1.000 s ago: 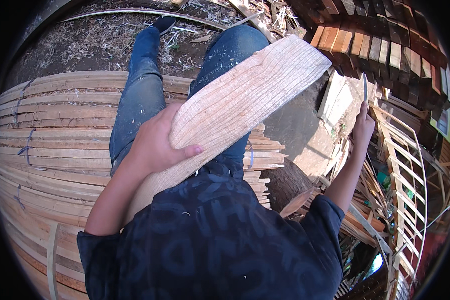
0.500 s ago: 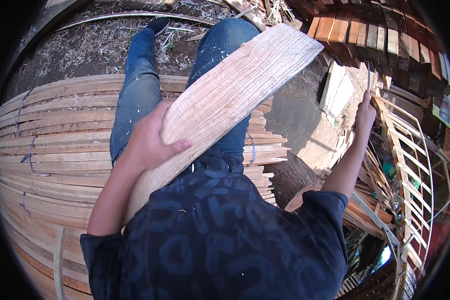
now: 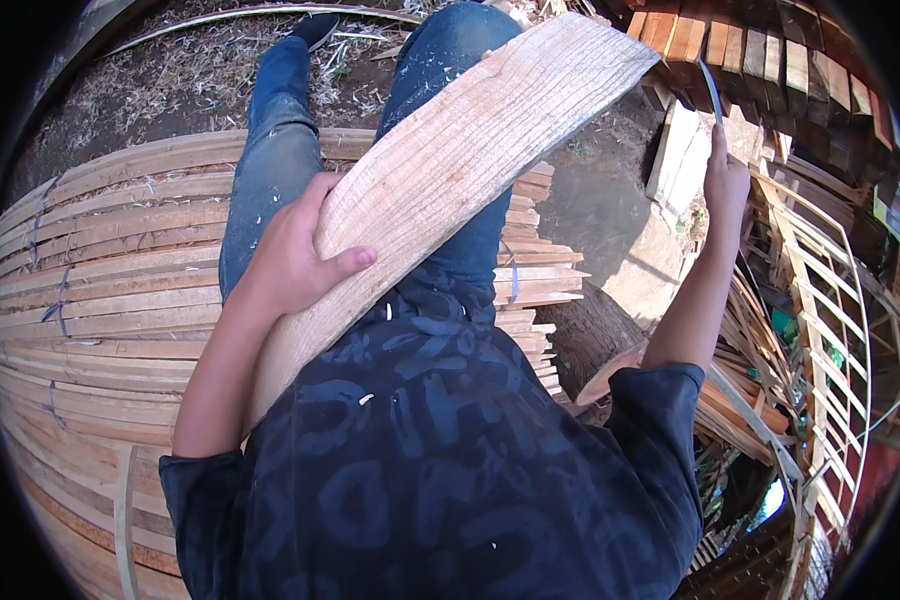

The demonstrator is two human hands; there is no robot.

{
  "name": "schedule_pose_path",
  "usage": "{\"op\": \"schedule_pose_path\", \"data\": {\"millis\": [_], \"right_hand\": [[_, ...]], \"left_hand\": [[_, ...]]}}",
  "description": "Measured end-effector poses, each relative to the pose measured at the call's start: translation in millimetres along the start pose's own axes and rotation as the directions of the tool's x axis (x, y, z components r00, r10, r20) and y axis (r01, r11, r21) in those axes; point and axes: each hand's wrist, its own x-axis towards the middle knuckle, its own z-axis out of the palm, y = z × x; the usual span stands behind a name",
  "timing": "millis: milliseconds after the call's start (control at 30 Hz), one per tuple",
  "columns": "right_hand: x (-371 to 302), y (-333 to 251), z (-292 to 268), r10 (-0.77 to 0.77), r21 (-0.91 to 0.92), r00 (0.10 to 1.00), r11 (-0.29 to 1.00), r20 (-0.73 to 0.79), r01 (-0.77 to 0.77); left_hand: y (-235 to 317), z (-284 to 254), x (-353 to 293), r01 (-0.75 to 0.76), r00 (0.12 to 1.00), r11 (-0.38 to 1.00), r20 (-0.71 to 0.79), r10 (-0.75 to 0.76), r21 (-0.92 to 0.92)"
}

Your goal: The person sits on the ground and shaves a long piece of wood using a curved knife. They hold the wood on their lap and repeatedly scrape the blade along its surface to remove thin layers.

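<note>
A long, thick wooden board [image 3: 470, 150] slants across my lap, its lower end against my torso and its squared far end past my right knee. My left hand [image 3: 295, 255] is wrapped round its left edge, with the thumb lying on the upper face. Out to the right, well apart from the board, my right hand [image 3: 726, 180] is closed on a knife [image 3: 712, 92]. The thin blade points up and away, towards a wood stack. The knife's handle is mostly hidden in my fingers.
Bundles of wooden strips [image 3: 120, 265], tied with cord, lie under and left of my legs. Stacked wood blocks [image 3: 760, 55] stand at the far right. A ladder-like wooden frame [image 3: 820, 320] curves down the right side. Shavings [image 3: 190, 85] litter the ground.
My right hand has moved up and slightly left with the knife, whose blade now tilts to the left. My left hand keeps its grip on the board.
</note>
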Motion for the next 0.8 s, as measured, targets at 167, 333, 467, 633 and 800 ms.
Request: {"op": "schedule_pose_path", "data": {"millis": [167,333,467,633,800], "right_hand": [[-23,54,-10,0.062,0.281,0.997,0.959,-0.049,-0.046],[-143,-65,-8,-0.309,0.272,0.918,0.932,0.247,0.240],[-182,-99,0,-0.432,0.156,0.822,0.901,0.370,0.404],[-147,-77,-6,-0.283,-0.063,0.945,0.953,0.165,0.296],[-111,3,-36,-0.131,0.074,0.991,0.988,-0.013,0.132]], "left_hand": [[0,4,4,0.043,0.999,0.999,0.018,-0.043,-0.013],[2,4,3,0.048,0.999,0.999,0.001,-0.048,-0.026],[9,-2,1,0.081,0.997,0.989,-0.016,-0.079,0.126],[11,2,1,0.076,0.996,0.983,-0.065,-0.065,0.170],[10,3,2,0.063,0.995,0.989,-0.079,-0.053,0.134]]}}
